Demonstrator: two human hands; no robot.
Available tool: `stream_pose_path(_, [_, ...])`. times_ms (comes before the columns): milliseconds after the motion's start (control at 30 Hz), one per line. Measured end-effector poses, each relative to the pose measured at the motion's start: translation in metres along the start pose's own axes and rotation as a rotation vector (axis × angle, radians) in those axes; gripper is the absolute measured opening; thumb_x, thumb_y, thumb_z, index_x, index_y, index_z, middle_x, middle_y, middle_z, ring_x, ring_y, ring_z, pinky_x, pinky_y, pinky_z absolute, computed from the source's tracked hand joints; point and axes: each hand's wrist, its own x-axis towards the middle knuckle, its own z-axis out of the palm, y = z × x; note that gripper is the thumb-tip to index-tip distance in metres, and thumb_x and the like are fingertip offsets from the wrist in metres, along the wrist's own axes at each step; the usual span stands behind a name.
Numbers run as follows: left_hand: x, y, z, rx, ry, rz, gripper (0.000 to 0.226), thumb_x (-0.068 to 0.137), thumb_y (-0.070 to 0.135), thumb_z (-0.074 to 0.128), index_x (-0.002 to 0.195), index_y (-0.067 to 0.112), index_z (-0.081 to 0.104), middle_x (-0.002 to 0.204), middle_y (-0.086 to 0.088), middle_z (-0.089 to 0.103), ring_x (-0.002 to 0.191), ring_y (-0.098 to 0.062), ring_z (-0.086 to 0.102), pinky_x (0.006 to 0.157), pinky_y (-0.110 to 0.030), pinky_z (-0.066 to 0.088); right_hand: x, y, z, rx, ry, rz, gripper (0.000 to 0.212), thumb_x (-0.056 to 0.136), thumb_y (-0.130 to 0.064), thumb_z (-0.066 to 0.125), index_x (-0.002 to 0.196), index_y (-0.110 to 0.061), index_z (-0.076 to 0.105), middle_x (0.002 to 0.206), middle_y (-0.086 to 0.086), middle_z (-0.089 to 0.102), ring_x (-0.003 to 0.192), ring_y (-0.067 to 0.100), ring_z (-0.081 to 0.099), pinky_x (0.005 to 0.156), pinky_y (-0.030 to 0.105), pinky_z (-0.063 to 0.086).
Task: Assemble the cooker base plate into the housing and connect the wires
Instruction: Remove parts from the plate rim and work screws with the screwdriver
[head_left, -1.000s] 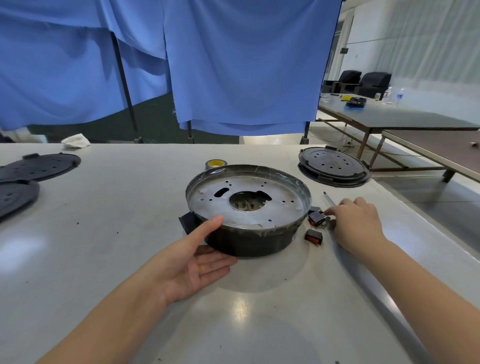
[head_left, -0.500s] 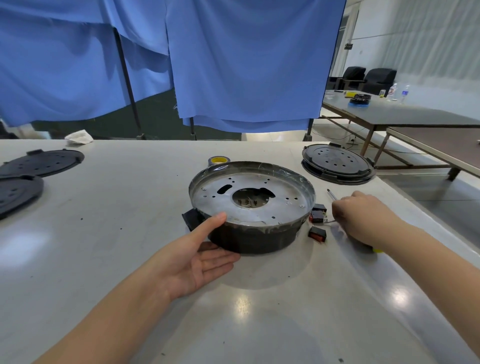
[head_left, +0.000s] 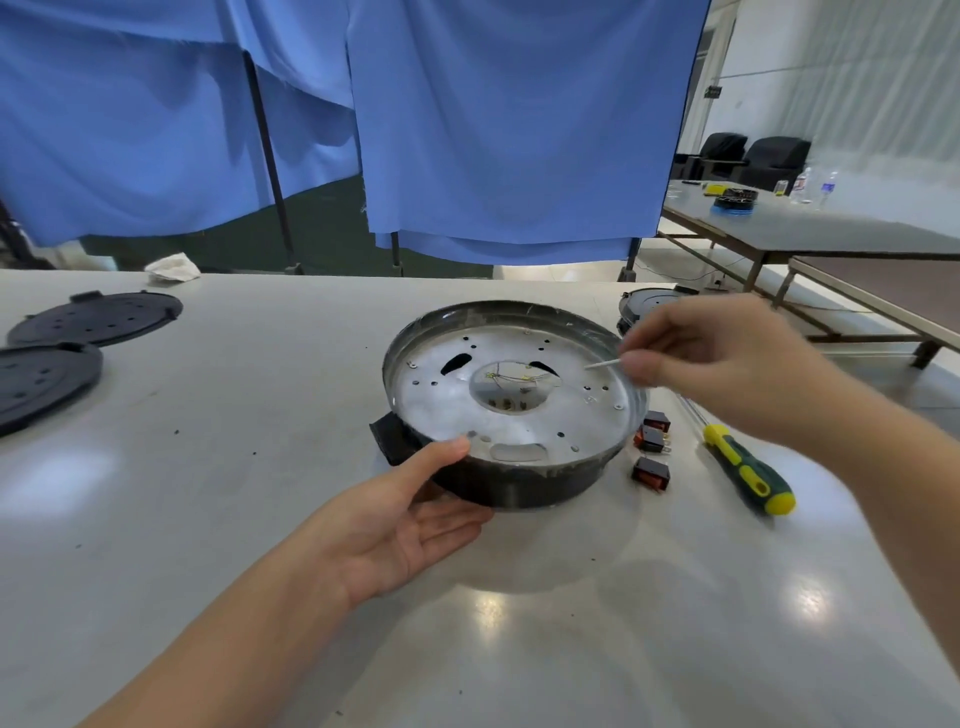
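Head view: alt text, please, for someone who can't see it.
A left hand steadies a round black cooker housing with a silver base plate seated inside, while the right hand pinches a thin white wire above it. Three small switches and a screwdriver lie alongside.

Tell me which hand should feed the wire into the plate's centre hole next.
Right, probably: the right hand pinches the thin white wire above the base plate. The left hand braces the housing.
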Motion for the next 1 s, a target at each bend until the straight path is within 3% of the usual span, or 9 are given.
stream_pose_path(133, [0.001, -0.002, 0.000, 0.032, 0.003, 0.085, 0.057, 0.049, 0.021, 0.081, 0.102, 0.002, 0.069, 0.102, -0.022, 0.073, 0.094, -0.029, 0.072, 0.080, -0.034, 0.057, 0.005, -0.012, 0.046, 0.256, -0.157, 0.041, 0.007, 0.082, -0.007, 0.072, 0.082, -0.014, 0.070, 0.072, 0.003, 0.073, 0.067, 0.010, 0.070, 0.070, 0.018, 0.055])
stream_pose_path(367, [-0.001, -0.001, -0.002, 0.050, -0.034, 0.149, 0.062, 0.049, 0.018, 0.078, 0.108, 0.001, 0.069, 0.109, -0.018, 0.072, 0.090, -0.022, 0.071, 0.085, -0.028, 0.057, 0.003, -0.003, 0.082, 0.414, -0.215, 0.136, 0.005, 0.082, -0.007, 0.072, 0.080, -0.012, 0.072, 0.071, 0.005, 0.073, 0.066, 0.011, 0.069, 0.067, 0.017, 0.054])
stream_pose_path(567, [-0.002, -0.001, -0.002, 0.046, -0.047, 0.152, 0.065, 0.051, 0.018, 0.078, 0.112, 0.000, 0.068, 0.111, -0.018, 0.071, 0.095, -0.023, 0.069, 0.086, -0.028, 0.056, 0.001, -0.001, 0.087, 0.372, -0.211, 0.159, 0.009, 0.081, -0.010, 0.074, 0.075, -0.017, 0.072, 0.073, 0.007, 0.074, 0.067, 0.008, 0.068, 0.069, 0.015, 0.054])
stream_pose_path(700, [-0.003, -0.001, -0.003, 0.063, -0.062, 0.160, 0.064, 0.049, 0.020, 0.079, 0.109, 0.002, 0.070, 0.110, -0.017, 0.072, 0.095, -0.021, 0.070, 0.086, -0.027, 0.056, 0.001, -0.004, 0.092, 0.327, -0.220, 0.147, 0.009, 0.081, -0.011, 0.074, 0.075, -0.017, 0.071, 0.070, 0.004, 0.070, 0.065, 0.010, 0.065, 0.071, 0.023, 0.055])
stream_pose_path(1000, [-0.003, 0.001, -0.002, 0.052, -0.069, 0.158, 0.053, 0.049, 0.019, 0.079, 0.100, 0.003, 0.072, 0.106, -0.017, 0.073, 0.091, -0.020, 0.072, 0.086, -0.028, 0.056, 0.003, -0.005, 0.095, 0.215, -0.243, 0.111, 0.008, 0.080, -0.014, 0.076, 0.075, -0.018, 0.071, 0.060, -0.007, 0.065, 0.058, 0.003, 0.059, 0.062, 0.020, 0.050])
